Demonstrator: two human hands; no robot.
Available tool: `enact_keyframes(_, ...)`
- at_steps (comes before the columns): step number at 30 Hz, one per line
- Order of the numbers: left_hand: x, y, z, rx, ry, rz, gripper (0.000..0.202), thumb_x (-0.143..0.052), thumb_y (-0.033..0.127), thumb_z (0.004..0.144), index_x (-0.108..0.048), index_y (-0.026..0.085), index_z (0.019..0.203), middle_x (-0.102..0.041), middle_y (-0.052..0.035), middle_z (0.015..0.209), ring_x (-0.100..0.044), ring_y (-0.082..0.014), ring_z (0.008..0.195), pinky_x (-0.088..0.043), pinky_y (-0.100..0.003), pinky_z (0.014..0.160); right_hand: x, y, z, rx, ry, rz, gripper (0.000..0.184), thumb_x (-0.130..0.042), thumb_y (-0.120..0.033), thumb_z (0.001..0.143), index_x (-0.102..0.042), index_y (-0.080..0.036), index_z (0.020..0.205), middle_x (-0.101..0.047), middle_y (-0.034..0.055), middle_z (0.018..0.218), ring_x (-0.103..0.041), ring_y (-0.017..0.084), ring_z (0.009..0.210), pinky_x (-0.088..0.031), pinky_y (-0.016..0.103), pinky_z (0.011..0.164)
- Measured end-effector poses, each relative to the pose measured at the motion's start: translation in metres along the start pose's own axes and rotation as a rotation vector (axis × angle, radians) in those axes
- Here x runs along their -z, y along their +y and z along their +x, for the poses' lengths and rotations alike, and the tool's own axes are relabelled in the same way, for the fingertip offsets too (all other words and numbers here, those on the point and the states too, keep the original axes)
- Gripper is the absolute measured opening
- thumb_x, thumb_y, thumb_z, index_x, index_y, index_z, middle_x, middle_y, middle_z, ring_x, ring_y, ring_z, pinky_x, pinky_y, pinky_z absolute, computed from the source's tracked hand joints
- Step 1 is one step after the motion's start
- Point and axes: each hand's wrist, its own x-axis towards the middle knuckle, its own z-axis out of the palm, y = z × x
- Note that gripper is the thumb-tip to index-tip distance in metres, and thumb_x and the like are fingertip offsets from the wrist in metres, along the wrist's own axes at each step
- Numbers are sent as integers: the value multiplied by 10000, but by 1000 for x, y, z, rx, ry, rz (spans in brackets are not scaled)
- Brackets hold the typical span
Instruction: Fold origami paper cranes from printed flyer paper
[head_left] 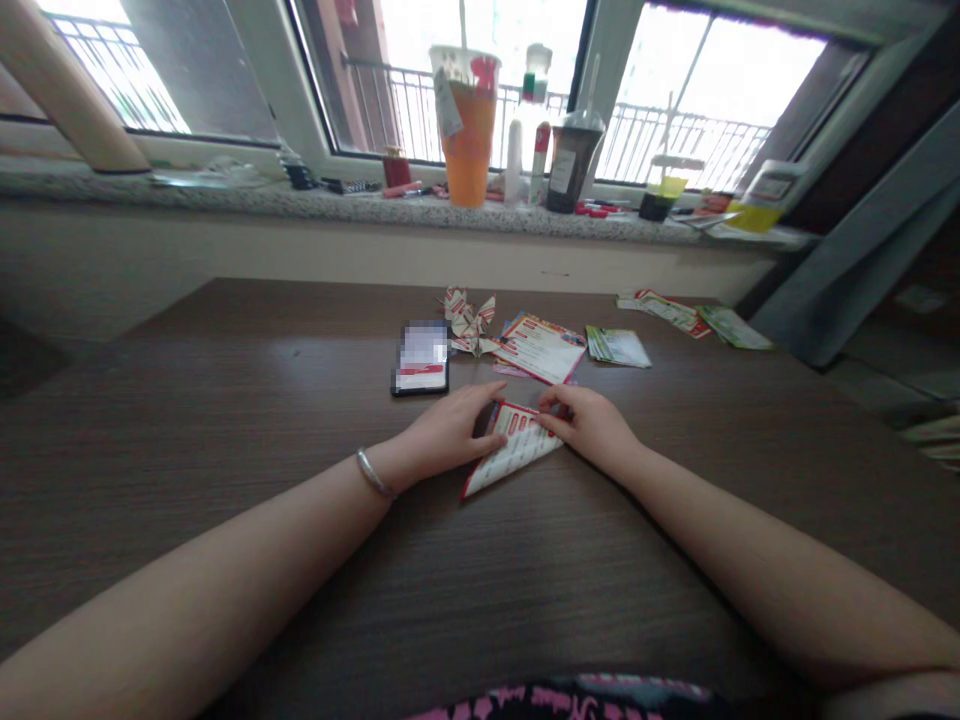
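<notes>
A red-and-white printed paper folded into a triangle [510, 452] lies on the dark wooden table [225, 420]. My left hand [444, 435] rests flat on the paper's left side, fingers stretched out and pressing it down. My right hand [589, 422] pinches the paper's upper right corner with its fingertips. A silver bracelet [373, 473] sits on my left wrist.
A phone [421, 358] lies just beyond my left hand. Behind it sit a folded paper crane [466, 322], a flat leaflet [541, 348] and more leaflets [616, 345] to the right. Drink cups [466, 130] and bottles line the windowsill [225, 200].
</notes>
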Motion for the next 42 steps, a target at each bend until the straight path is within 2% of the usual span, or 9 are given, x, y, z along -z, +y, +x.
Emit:
enact_keyframes(3,-1,-1,0,-1,10,1,672,-605,388,815,-382,140,1399,-455,-162,1432,-443,-267,1316,-359,-423,1100,4,0,-2,173,-32,20,145,-599,-320,878,-692,-210,898,-704,50,940,-620,190,911,-466,336,846)
enact_keyframes(6,0,0,-1,2,19,7,641,-589,379,831,-407,97,1377,-478,-176,1394,-455,-266,1292,-363,-413,1099,8,-1,-5,324,-96,15,198,-580,-330,891,-702,-218,999,-690,66,1066,-606,205,1015,-428,390,954)
enact_keyframes(11,1,-1,-2,-23,47,28,542,-589,372,837,-478,139,1313,-541,-149,1313,-506,-263,1221,-405,-417,1056,11,2,-8,394,-130,11,265,-543,-258,899,-674,-216,1125,-664,78,1143,-587,206,1068,-419,409,984)
enact_keyframes(19,3,-1,1,-53,28,22,343,-478,274,915,-561,148,1223,-596,-121,1204,-542,-234,1148,-428,-383,1009,5,2,-5,304,-108,-43,260,-556,-300,906,-681,-229,1123,-653,78,1156,-556,221,1086,-428,424,981)
enact_keyframes(24,10,6,-2,-51,-92,8,515,-601,459,844,-552,191,1280,-500,-113,1328,-487,-255,1231,-384,-369,1060,0,5,-4,301,-91,-71,286,-540,-304,916,-675,-243,1161,-651,74,1158,-543,226,1084,-444,422,964)
enact_keyframes(27,13,11,-4,-62,-141,55,541,-613,455,835,-531,194,1303,-465,-110,1377,-448,-256,1275,-351,-369,1090,0,5,-3,303,-83,-97,294,-537,-298,914,-671,-245,1171,-655,74,1157,-541,234,1075,-444,438,962)
enact_keyframes(37,8,29,-13,-124,36,325,347,-538,293,901,-571,170,1223,-544,-142,1298,-531,-276,1164,-446,-440,981,4,-10,-9,293,-82,-177,374,-586,-372,870,-652,-220,1206,-641,82,1172,-532,250,1071,-458,432,957)
enact_keyframes(40,10,34,-12,-249,-11,361,179,-528,258,916,-659,176,1007,-643,-99,1071,-596,-226,999,-488,-389,890,2,-11,-10,252,-69,-214,386,-580,-392,872,-655,-203,1200,-632,88,1192,-523,261,1093,-466,424,954)
enact_keyframes(42,11,36,-10,-341,-31,401,155,-577,275,893,-660,185,988,-656,-84,1030,-602,-236,977,-493,-397,872,1,-10,-10,225,-55,-232,397,-573,-404,877,-652,-199,1207,-627,93,1203,-517,269,1105,-470,427,951)
